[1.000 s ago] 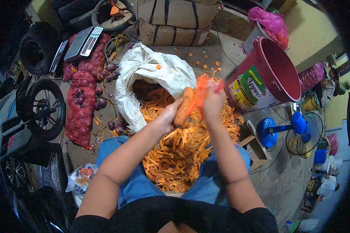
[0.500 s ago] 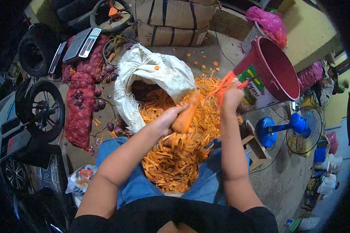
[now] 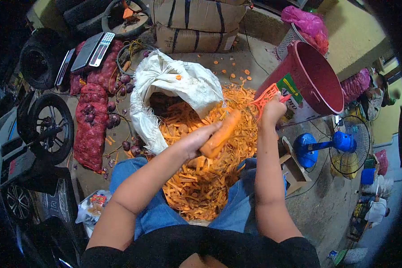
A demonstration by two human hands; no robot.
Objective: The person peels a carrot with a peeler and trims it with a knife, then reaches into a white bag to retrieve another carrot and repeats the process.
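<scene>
A large carrot (image 3: 221,134) lies in my left hand (image 3: 196,140), tilted with its far end up and to the right. My fingers are closed around its lower part. My right hand (image 3: 274,110) grips an orange-red peeler (image 3: 265,96), held apart from the carrot, up and to its right. Below both hands spreads a heap of carrot peelings (image 3: 201,187) between my knees. Behind the heap, a white woven sack (image 3: 178,78) lies with its mouth open and more peelings inside.
A dark red bucket (image 3: 317,76) leans at the right, near a blue fan (image 3: 344,142) and an opened cardboard box (image 3: 295,174). Red net bags of onions (image 3: 91,134) and a scale (image 3: 87,51) are at the left. Strapped cartons (image 3: 196,27) stand behind. Carrot slices (image 3: 247,72) dot the floor.
My right hand has shifted slightly right, and the peeler's angle has changed. The carrot has moved a little right and down with my left hand.
</scene>
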